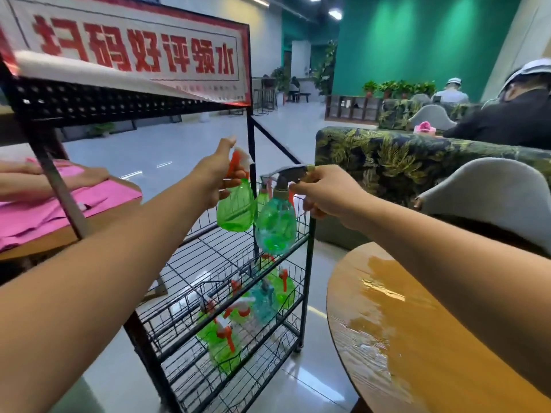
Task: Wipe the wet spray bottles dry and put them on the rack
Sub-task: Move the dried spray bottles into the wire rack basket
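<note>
The black wire rack [220,263] held several green spray bottles [226,332] and one teal, jumbled on its lower shelf. Above the rack's upper shelf, the left hand [216,177] was closed around a green bottle [235,208] with an orange trigger, and the right hand [325,193] gripped a translucent teal-green bottle [275,226] by its grey sprayer head.

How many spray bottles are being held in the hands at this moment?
2. The left hand holds a green bottle by its neck; the right hand holds a rounder bottle. Both hang over the rack. More bottles lie on lower shelves.
</note>
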